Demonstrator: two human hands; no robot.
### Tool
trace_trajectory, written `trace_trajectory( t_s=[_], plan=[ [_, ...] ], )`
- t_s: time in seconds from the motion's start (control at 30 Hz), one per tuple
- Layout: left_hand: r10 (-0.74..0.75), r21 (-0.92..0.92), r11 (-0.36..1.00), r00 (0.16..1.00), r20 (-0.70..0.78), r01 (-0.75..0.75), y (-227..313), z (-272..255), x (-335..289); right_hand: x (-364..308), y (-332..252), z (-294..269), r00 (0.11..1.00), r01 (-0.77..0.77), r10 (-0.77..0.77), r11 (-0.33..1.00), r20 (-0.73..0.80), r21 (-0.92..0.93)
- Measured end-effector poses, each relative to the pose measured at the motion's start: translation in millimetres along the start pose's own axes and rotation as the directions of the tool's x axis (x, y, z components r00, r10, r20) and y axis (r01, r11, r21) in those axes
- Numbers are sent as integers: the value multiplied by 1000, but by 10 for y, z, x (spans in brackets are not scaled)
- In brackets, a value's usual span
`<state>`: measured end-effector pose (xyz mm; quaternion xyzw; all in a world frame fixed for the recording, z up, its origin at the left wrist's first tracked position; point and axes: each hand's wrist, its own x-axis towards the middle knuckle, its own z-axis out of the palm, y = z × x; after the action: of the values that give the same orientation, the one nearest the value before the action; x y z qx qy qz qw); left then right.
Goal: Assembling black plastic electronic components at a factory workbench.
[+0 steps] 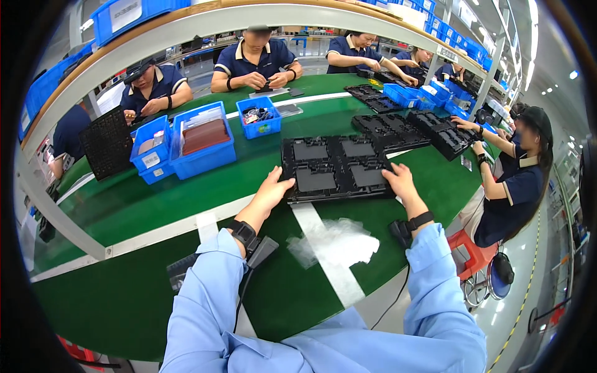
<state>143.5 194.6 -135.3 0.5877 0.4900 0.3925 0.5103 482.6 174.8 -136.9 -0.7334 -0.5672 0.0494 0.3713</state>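
A black plastic tray (337, 166) lies on the green table in front of me. Dark grey flat rectangular pieces (311, 153) sit in its compartments. At the tray's left edge my left hand (272, 188) grips it, the thumb toward the near corner. My right hand (402, 183) holds the opposite edge, thumb over the rim. The fingers underneath are partly hidden on both sides. Nearer to me, between my forearms, is a loose heap of clear plastic film or bags (339, 244).
More black trays (388, 129) lie beyond to the right, where a co-worker (513, 180) handles one. Blue bins (205, 152) stand at the left under a white shelf frame (155, 50). Several co-workers sit across the table. A red stool (469, 253) is at the right.
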Motion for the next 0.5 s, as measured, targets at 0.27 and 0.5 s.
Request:
trace_trajectory(
  t_s=[0.27,0.5],
  plan=[
    [144,417,902,988,-47,-112,-200,263,268,59,255,155,990,-115,67,897,125,426],
    [311,410,879,945,-102,-245,-294,205,272,57,189,173,979,-89,-19,855,203,510]
  ],
)
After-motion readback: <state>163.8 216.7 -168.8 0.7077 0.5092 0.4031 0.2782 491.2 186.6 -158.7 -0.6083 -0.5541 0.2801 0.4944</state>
